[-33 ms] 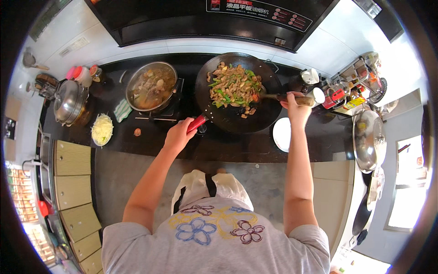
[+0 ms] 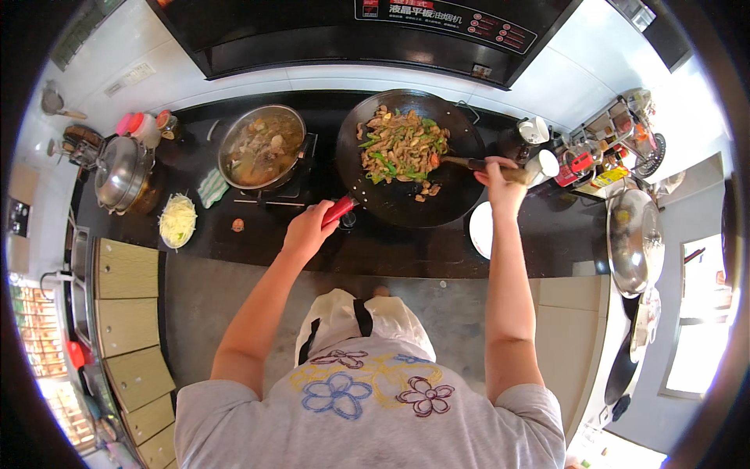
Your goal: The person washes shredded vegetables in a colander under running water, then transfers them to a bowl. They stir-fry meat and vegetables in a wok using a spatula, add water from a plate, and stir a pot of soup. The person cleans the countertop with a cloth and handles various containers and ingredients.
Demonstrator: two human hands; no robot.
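Note:
A large black wok (image 2: 391, 209) stands on the stove, holding a heap of stir-fried meat strips with green peppers (image 2: 402, 144). My left hand (image 2: 306, 233) is closed around the wok's red handle (image 2: 339, 209) at its near left side. In my right hand (image 2: 502, 190), at the wok's right rim, is the handle of a spatula (image 2: 462, 162). The spatula's blade meets the right edge of the food and is mostly hidden. Partly behind my right forearm, a white plate (image 2: 480, 231) lies on the counter.
Left of the wok stands a pot of soup (image 2: 262, 148). Farther left are a green-striped cloth (image 2: 212, 188), a bowl of pale shreds (image 2: 177, 221) and a lidded steel pot (image 2: 119, 176). A white cup (image 2: 542, 166), seasoning bottles (image 2: 609, 168) and a big metal lid (image 2: 635, 242) are rightward.
My right hand has shifted slightly to the left with the spatula, its blade now against the food's right edge. My left hand keeps its hold on the wok handle.

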